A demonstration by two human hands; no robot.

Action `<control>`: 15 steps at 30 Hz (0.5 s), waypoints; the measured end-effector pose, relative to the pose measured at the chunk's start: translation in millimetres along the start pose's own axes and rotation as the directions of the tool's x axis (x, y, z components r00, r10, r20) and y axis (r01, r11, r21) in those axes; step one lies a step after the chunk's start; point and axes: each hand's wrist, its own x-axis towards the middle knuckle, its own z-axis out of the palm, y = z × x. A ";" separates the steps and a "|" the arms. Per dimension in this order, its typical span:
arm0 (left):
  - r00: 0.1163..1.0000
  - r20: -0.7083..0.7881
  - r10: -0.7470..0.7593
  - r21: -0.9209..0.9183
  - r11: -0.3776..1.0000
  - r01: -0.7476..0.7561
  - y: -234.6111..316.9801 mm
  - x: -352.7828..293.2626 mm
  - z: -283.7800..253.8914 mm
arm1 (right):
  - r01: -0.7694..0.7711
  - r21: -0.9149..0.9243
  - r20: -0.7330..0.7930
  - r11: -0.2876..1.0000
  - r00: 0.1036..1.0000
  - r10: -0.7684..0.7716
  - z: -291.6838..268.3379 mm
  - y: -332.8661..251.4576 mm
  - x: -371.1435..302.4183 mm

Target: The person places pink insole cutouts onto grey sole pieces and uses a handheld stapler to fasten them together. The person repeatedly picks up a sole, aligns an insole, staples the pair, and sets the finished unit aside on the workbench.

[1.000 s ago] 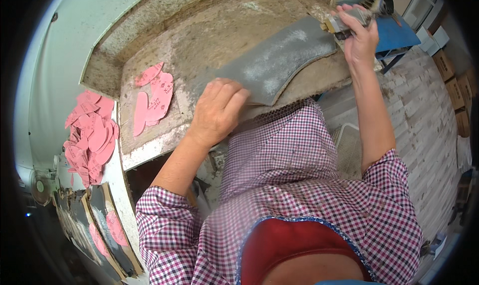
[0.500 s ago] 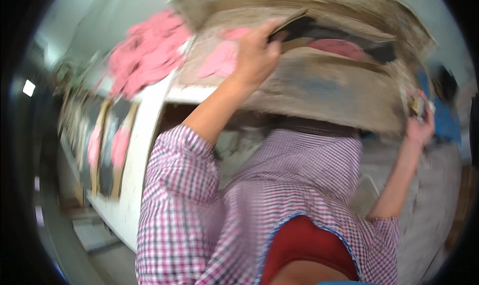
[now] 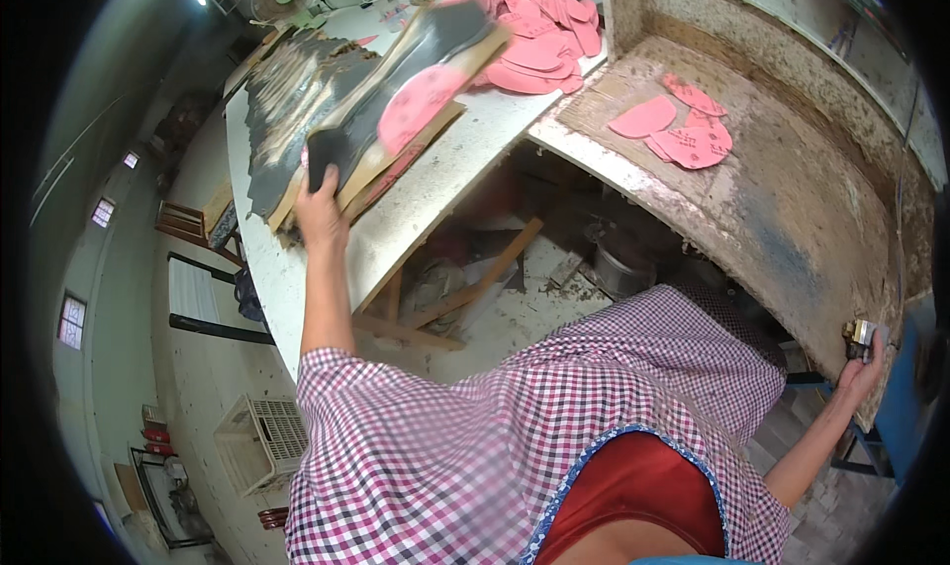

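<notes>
My left hand grips the near end of a long black-and-tan panel, its thumb on the black face. A rounded pink piece lies on the middle of that panel, which is partly blurred. The panel is over a stack of similar panels on the white table; whether it touches them I cannot tell. Out by the right end of the brown-stained work surface, my right hand is closed around a small silver-and-brass metal tool, mostly covered by the fingers.
Loose pink half-round pieces lie on the stained surface, which has a raised wall behind it. A big heap of pink pieces sits at the white table's far end. Below are a metal pot and wooden braces. A plastic crate stands left.
My left hand has carried the panel from above the stained surface leftward to the stack on the white table. My view has turned left. The right hand still holds the metal tool.
</notes>
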 end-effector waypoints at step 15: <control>0.433 0.525 0.732 0.258 0.348 -0.901 27.4 -54.0 198.3 | 0.272 -0.373 -0.167 0.887 0.921 -0.353 28.4 -52.1 -89.7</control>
